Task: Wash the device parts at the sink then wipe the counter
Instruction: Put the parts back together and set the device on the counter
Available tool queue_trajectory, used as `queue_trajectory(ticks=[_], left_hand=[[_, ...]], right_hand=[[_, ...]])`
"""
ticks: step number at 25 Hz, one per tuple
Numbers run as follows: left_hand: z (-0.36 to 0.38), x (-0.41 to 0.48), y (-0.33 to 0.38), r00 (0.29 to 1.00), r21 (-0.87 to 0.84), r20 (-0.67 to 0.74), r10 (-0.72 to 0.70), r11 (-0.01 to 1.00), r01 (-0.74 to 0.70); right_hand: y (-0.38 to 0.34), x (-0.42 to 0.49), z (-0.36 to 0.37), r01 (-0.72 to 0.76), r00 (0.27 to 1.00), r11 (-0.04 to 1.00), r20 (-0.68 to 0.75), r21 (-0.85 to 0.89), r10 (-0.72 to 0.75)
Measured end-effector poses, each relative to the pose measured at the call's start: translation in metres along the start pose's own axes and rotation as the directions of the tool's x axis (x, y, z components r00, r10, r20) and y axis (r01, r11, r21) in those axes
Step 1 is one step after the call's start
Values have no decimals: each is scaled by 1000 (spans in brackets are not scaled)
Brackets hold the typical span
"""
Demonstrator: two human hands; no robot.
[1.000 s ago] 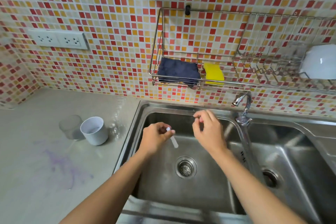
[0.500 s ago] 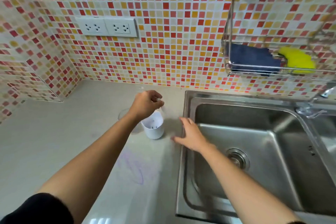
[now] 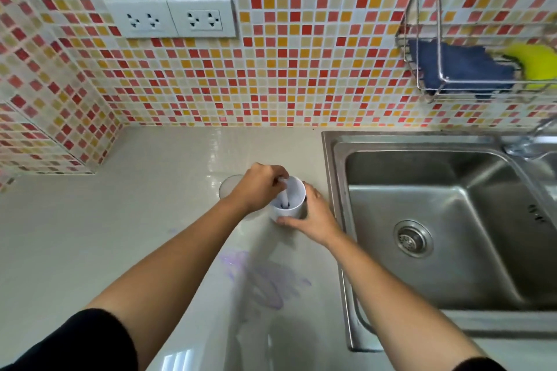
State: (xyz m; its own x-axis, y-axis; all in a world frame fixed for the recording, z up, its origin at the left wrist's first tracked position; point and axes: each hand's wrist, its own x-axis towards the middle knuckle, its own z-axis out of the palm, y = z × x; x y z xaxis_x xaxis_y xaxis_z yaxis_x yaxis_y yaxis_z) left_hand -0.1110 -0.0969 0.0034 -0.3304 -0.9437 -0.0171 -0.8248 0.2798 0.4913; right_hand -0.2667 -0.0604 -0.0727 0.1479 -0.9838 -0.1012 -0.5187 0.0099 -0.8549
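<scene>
Wall tiles (image 3: 286,78) behind the sink (image 3: 340,178): mosaic of small red, orange, yellow and cream squares. Sink: plain steel grey. Tabletop (image 3: 90,235) left of the sink: pale beige, with purple scribble marks (image 3: 265,283). Cup (image 3: 291,208) beside the sink: white. Rack (image 3: 422,39) above the sink: dark blue cloth (image 3: 458,66), yellow sponge (image 3: 536,66). Wall sockets (image 3: 170,18): white. Sleeves (image 3: 75,343): black.

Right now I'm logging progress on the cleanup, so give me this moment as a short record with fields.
left hand: pinches a small white stick-like part, its lower end inside the white cup
right hand: grips the cup's side, steadying it
cup location: on the counter, left of the sink
clear cup: behind the left hand
counter: purple smear, not yet wiped
wall rack: blue cloth, yellow sponge
</scene>
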Motion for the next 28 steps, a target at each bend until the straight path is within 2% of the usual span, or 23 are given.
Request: queue_trajectory(ticks=[4, 7, 10, 13, 15, 18, 19, 20, 22, 24, 26, 28], left_hand=[[3, 6, -2, 972, 126, 156, 173, 973, -193], [0, 10, -1, 960, 139, 203, 193, 965, -224], [-7, 3, -4, 964, 38, 223, 143, 987, -155], [-28, -9, -20, 997, -182, 76, 2, 983, 11], [-40, -18, -43, 995, -183, 33, -93, 978, 98], [-36, -37, -72, 944, -31, 262, -199, 976, 214], [-27, -43, -76, 929, -30, 302, -215, 972, 234], [-16, -46, -76, 930, -65, 288, -227, 965, 255], [-2, -51, -73, 952, -203, 141, -270, 934, 295], [5, -51, -67, 959, -290, 28, -283, 916, 278], [14, -51, -59, 970, -313, 22, -242, 920, 237], [27, -49, -49, 975, -339, 59, -213, 915, 220]], right_hand=[[1, 4, -6, 28, 998, 999, 52, -39, -26], [1, 9, -9, 56, 994, 995, 101, -79, -48], [6, 11, -9, 42, 993, 998, 109, -56, -36], [5, 9, -9, 25, 997, 999, 75, -23, -23], [6, 8, -5, -10, 999, 1000, 41, 26, 9], [8, 7, 8, -74, 997, 991, 21, 114, 72], [9, 7, 12, -94, 996, 984, 18, 153, 92], [9, 6, 12, -113, 994, 975, 14, 190, 113], [7, 1, 5, -129, 991, 962, 12, 241, 130], [2, -5, -13, -125, 991, 964, -9, 234, 131], [-4, -13, -38, -135, 989, 978, -45, 160, 144], [-10, -20, -65, -142, 986, 990, -85, -9, 140]])
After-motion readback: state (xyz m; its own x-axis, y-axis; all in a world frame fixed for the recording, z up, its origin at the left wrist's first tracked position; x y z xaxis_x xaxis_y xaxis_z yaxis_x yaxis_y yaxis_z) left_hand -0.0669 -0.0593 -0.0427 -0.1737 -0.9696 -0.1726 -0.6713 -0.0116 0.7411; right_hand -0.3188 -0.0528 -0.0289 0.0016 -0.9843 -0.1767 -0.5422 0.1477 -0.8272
